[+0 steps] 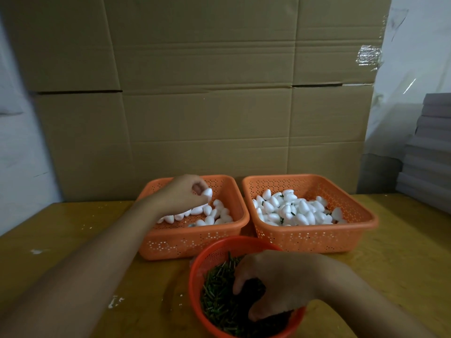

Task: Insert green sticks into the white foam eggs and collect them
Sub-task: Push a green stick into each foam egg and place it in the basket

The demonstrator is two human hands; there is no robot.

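Two orange perforated baskets stand side by side on the table. The left basket (190, 237) holds plain white foam eggs (214, 214). My left hand (181, 193) is inside it and pinches one white egg (207, 192) just above the pile. The right basket (314, 237) holds eggs with green sticks in them (290, 208). In front, a round red basket (195, 272) is full of green sticks (217, 296). My right hand (275, 279) reaches into it with fingers curled down among the sticks; whether it grips any is hidden.
The yellow wooden table (97, 276) carries small white foam crumbs. Large cardboard boxes (207, 106) form a wall right behind the baskets. A stack of grey boards (429, 147) sits at the far right.
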